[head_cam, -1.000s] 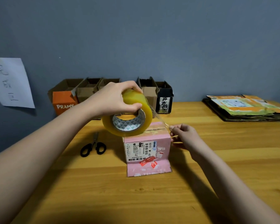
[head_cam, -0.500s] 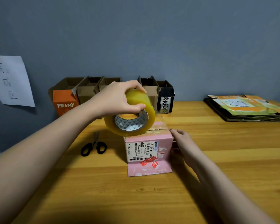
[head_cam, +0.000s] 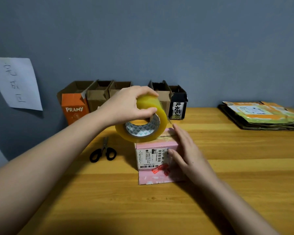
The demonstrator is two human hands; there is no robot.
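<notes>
- A grey-blue wall [head_cam: 159,39] fills the upper half of the frame. At its left edge hangs a tilted white paper sheet [head_cam: 15,83] with handwritten characters.
- A wooden surface [head_cam: 159,209] of light planks fills the lower half, from the lower left to the right edge.
- At the back of the surface, left of centre, open cartons stand in a row against the wall. First comes an orange box [head_cam: 73,111] printed PRAMY, then brown boxes [head_cam: 97,100], and further right a black box [head_cam: 177,106] with a white label.
- Black-handled scissors [head_cam: 103,152] lie flat on the surface left of centre, blades pointing toward the wall.
- The left grip [head_cam: 129,104], at the centre of the frame, is closed around a yellowish tape roll [head_cam: 143,122]. The fingers curl over the outer band and the thumb hooks into the core.
- The roll hangs tilted over the top left of the pink box [head_cam: 153,156]. Whether it touches the box cannot be told.
- The pink box stands on the surface at the centre, below the left grip. Its printed label faces the camera and one flap [head_cam: 159,178] lies flat on the planks in front.
- The right grip [head_cam: 188,150], just right of centre, is open with straight fingers. They lie along the box's right edge, tips at the top right corner just beside the roll, and the thumb presses the front face by the label.
- At the far right, a stack of flattened packages [head_cam: 261,116] rests on the surface, well apart from the box.
</notes>
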